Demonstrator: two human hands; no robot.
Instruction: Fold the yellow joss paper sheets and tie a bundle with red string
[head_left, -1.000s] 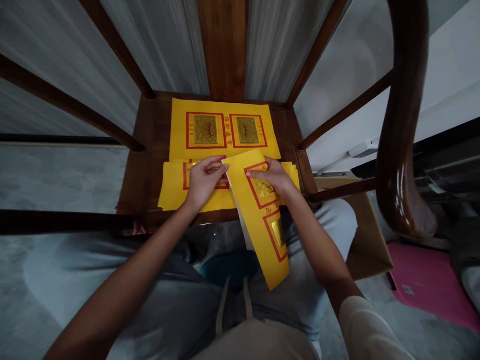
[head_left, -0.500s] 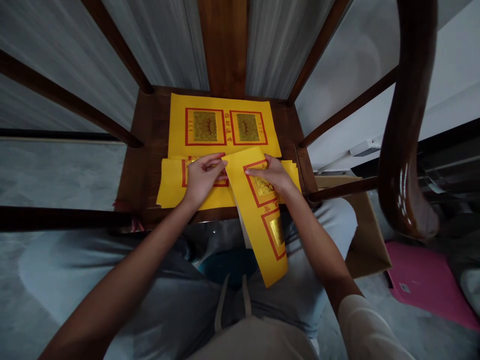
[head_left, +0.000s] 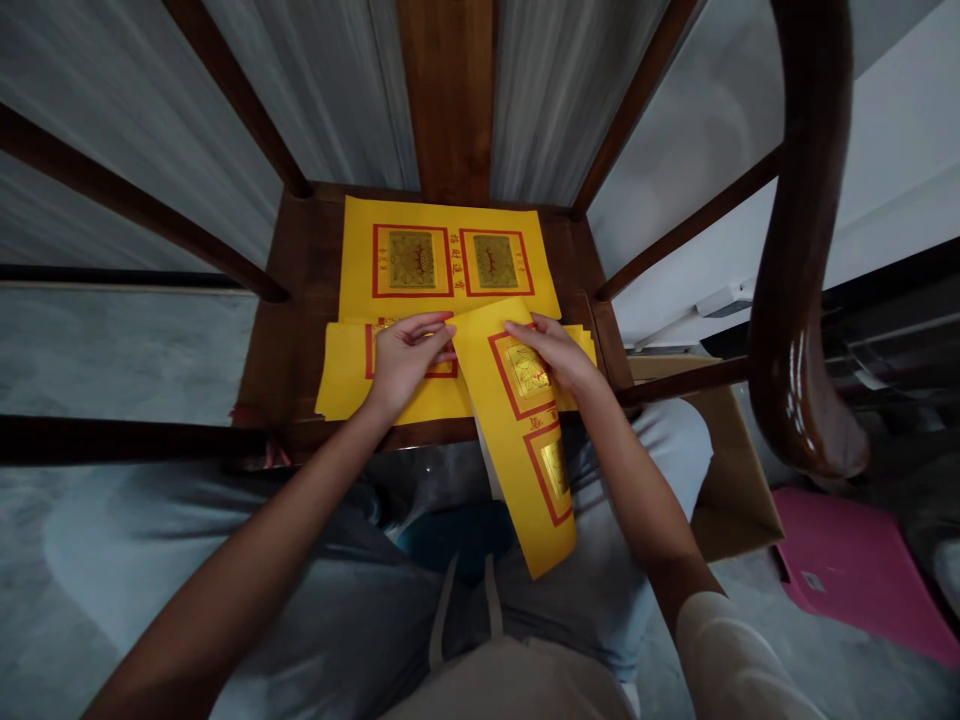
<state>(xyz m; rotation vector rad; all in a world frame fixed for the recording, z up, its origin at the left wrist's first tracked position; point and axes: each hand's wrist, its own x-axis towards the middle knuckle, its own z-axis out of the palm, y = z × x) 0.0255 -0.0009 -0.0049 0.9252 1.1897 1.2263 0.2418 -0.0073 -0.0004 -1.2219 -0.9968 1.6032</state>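
Note:
Between my hands is a folded sheet of yellow joss paper [head_left: 517, 480] with red frames and gold foil squares, hanging slantwise over the seat's front edge. My left hand [head_left: 405, 360] pinches its upper left corner between thumb and fingers. On the upper right, my right hand [head_left: 551, 350] grips the same paper, thumb on top near a foil square. Below my hands lie other yellow joss papers [head_left: 352, 385], partly covered by my left hand. Behind them, a flat joss paper [head_left: 450, 215] shows two red-framed foil squares and red characters.
The papers rest on a dark wooden chair seat [head_left: 281, 300] with spindles at the back and a curved armrest [head_left: 802, 270] at right. A cardboard box [head_left: 735, 480] and a pink plastic piece [head_left: 855, 575] are on the floor at right.
My right thumb has shifted slightly up and to the right along the folded paper. My left hand keeps its pinch, and the paper hangs almost as before.

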